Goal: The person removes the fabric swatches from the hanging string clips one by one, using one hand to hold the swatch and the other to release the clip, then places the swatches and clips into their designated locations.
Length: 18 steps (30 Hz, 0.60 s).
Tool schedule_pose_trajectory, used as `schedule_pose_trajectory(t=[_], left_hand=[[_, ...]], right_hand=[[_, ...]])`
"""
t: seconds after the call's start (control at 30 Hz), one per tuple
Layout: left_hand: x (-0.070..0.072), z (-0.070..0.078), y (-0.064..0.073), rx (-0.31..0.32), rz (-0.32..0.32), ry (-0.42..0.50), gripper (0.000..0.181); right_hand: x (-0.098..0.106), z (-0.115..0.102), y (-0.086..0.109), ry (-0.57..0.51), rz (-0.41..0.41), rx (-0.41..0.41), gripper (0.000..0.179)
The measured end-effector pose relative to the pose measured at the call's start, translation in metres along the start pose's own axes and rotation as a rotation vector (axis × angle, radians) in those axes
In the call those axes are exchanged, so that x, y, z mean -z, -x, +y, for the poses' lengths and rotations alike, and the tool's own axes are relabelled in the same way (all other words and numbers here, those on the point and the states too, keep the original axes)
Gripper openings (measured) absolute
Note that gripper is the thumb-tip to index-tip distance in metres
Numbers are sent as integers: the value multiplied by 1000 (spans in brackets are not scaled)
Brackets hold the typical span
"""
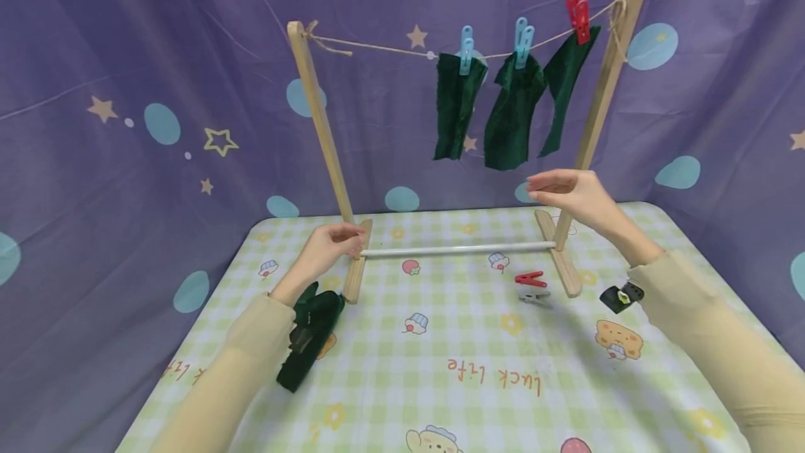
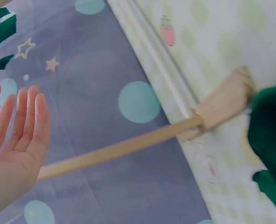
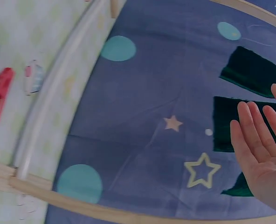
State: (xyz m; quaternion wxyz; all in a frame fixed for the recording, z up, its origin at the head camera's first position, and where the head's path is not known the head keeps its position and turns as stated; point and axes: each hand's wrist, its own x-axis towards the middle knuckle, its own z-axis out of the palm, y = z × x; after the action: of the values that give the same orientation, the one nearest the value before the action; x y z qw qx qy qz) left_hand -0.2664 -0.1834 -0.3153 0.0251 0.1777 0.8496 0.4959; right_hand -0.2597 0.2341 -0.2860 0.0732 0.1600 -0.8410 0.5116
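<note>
Though apart, cloth (image 1: 508, 124) beyond fingers (image 3: 255, 133) (right hand)

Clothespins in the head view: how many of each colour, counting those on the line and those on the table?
Blue clothespins: 2
Red clothespins: 2
Grey clothespin: 1
Total visible: 5

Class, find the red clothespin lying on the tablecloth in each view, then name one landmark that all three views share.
Head: the red clothespin is right of centre, below the white rod.
Left wrist: not in this picture.
Right wrist: red clothespin at the left edge, left of the rod.
Shared landmark: the white rod, visible in all three.
</note>
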Motion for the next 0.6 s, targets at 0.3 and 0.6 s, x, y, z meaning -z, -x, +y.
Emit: schedule_pose_trajectory(t=[0.3,0.6], left_hand=[[-11,32,-27,-45,26,21,31],[-22,59,-48,-119,66,20,33]], right_hand=[[3,-34,-19,-49,4,48,41],[3,-66,-41,-58,56,138,39]])
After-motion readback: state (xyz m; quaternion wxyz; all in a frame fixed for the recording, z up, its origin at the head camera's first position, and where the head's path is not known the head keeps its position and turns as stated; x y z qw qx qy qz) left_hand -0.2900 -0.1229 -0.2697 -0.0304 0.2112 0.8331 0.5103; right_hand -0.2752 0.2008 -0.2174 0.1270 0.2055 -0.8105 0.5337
